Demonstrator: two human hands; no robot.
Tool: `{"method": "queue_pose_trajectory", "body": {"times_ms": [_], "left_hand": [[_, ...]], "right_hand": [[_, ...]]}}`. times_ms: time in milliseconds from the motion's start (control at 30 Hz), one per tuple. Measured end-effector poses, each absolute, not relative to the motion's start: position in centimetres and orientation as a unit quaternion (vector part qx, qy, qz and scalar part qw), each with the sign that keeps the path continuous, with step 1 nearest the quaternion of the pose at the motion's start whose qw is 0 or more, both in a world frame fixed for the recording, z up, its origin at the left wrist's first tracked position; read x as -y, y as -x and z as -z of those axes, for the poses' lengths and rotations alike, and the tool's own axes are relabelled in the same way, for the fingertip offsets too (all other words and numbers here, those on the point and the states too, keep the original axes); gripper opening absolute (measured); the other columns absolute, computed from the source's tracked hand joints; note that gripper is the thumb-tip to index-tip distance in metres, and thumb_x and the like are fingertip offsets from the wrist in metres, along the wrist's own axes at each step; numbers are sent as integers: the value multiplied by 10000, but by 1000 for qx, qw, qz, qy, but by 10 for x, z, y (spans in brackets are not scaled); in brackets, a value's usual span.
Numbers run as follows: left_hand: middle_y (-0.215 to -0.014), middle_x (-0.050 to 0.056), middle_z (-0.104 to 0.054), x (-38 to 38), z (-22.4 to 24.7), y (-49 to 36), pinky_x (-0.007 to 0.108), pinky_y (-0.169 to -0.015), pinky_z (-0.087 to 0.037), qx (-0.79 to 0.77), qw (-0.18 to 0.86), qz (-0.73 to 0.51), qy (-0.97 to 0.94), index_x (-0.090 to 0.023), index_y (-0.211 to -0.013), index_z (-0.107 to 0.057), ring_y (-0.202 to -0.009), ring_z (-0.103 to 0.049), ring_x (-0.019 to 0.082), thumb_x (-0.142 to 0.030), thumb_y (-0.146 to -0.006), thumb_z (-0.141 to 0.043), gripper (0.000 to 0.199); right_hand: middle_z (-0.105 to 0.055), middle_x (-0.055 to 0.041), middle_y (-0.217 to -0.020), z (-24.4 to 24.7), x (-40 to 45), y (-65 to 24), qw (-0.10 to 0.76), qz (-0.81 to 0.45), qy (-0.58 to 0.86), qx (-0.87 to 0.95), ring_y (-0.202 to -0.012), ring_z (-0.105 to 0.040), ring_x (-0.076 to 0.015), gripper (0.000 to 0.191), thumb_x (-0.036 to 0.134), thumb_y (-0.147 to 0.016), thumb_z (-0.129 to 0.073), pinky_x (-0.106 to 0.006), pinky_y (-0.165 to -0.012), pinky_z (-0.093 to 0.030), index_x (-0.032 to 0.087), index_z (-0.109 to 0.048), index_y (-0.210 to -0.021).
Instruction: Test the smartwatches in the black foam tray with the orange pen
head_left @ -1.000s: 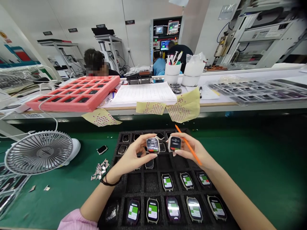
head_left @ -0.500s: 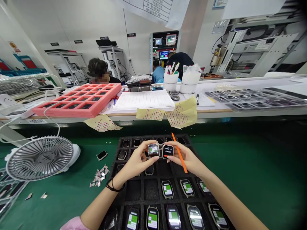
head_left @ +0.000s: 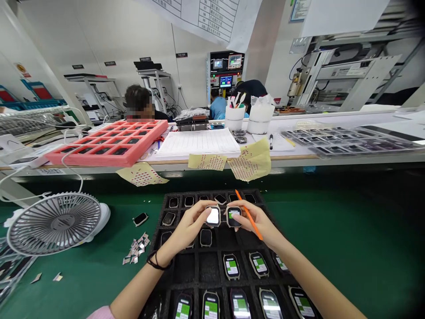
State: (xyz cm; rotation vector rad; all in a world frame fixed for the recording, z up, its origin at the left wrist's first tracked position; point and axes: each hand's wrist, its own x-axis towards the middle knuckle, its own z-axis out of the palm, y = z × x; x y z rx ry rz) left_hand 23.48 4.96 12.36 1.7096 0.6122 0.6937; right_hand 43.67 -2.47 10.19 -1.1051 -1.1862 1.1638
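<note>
Presently, a smartwatch (head_left: 213, 216) is pinched by the left hand (head_left: 189, 226) and a second smartwatch (head_left: 234, 216) by the right hand (head_left: 254, 223), along with an orange stylus (head_left: 249, 220), the hands close but apart above a black foam tray (head_left: 215, 192), whose 6 o'clock rows hold watches with lit green screens (head_left: 231, 266), its 12 o'clock rows dark watches (head_left: 189, 201).

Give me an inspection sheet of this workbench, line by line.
Surface: green bench mat under a black foam tray.
Job's things: rows of smartwatches in the tray compartments, many showing green on their screens.
Clutter: a loose watch and a pile of small scraps on the mat.
Hands: left hand holds a smartwatch; right hand holds a second smartwatch and an orange stick.
Cables: white cable above the desk fan.
Surroundings: pink tray and yellow perforated sheets on the bench behind; a co-worker beyond.
</note>
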Motion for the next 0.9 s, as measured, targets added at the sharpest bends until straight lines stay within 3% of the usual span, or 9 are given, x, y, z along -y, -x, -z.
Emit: {"method": "queue_pose_trajectory", "body": {"times_ms": [167, 367, 500, 567, 667, 767, 900], "left_hand": [[-995, 52, -675, -49, -125, -236, 279, -703, -467, -288, 549, -292, -729, -189, -1070, -647, -868, -605, 200, -423, -923, -486, 320], [-1092, 75, -639, -50, -123, -236, 293, -770, -484, -254, 581, -283, -719, -194, -1182, -564, -966, -592, 208, -392, -907, -519, 342], [-1156, 88, -599, -51, -120, -236, 291, -782, -491, -247, 579, -263, -731, -211, -1257, -493, -989, -584, 204, -361, -879, -568, 414], [-1156, 90, -594, -52, -119, -236, 267, -736, -485, -253, 563, -257, -744, -211, -1272, -479, -963, -583, 194, -333, -865, -588, 439], [-1115, 86, -609, -52, -118, -236, 235, -656, -465, -265, 539, -260, -756, -204, -1261, -490, -914, -581, 182, -317, -850, -609, 443], [-1102, 83, -623, -52, -118, -237, 253, -686, -479, -267, 550, -270, -744, -198, -1224, -521, -913, -595, 189, -356, -859, -598, 404], [-1155, 90, -630, -54, -117, -238, 299, -826, -468, -248, 569, -296, -726, -178, -1147, -574, -1012, -590, 211, -389, -902, -530, 326]], "right_hand": [[-546, 11, -716, -104, 25, -437, 537, -476, 470, 514, -565, -563, -123, 292, 459, -861, -583, -221, -424, -358, 218, -637, -1017], [-587, -17, -838, -101, 24, -440, 513, -509, 451, 524, -656, -604, -155, 353, 418, -846, -618, -227, -429, -368, 244, -573, -1149], [-611, -30, -959, -97, 23, -444, 507, -493, 445, 550, -768, -632, -171, 387, 343, -828, -656, -299, -646, -516, 258, -546, -1190], [-609, -30, -1012, -95, 23, -445, 504, -484, 442, 562, -806, -638, -172, 390, 314, -827, -663, -356, -794, -524, 264, -543, -1194], [-608, -25, -1016, -95, 22, -445, 506, -489, 436, 562, -822, -638, -175, 403, 291, -813, -681, -383, -848, -522, 269, -543, -1190], [-611, -21, -977, -98, 22, -442, 517, -496, 440, 542, -783, -625, -167, 381, 309, -790, -701, -351, -769, -550, 258, -573, -1145], [-602, -13, -872, -101, 22, -440, 526, -507, 460, 504, -634, -587, -131, 319, 389, -821, -655, -255, -522, -501, 238, -609, -1098]]}}
